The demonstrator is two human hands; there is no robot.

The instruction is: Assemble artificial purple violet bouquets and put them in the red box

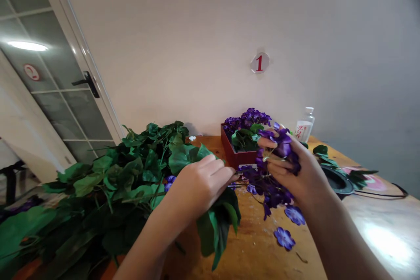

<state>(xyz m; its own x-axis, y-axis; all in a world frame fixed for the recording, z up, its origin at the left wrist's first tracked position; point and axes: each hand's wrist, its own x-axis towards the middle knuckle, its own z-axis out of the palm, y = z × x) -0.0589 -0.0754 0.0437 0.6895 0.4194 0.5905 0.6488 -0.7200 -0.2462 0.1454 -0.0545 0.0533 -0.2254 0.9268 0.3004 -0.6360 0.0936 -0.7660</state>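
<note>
My left hand [200, 183] is closed around a sprig of artificial green leaves [216, 227], whose leaves hang below the fist. My right hand [292, 166] grips a bunch of artificial purple flowers [269, 186] on thin stems, with blooms spilling under the fingers toward my left hand. A large heap of artificial green leaves [111, 183] lies just left of my left hand. Two loose purple blooms [284, 238] lie on the wooden table [252, 240] below my right wrist.
A red box [234, 153] filled with purple flowers and leaves stands at the back, by the wall. To its right are a plastic bottle [304, 126] and a round black object [337, 180] with a cable. A glass-paned door [62, 78] stands at the left.
</note>
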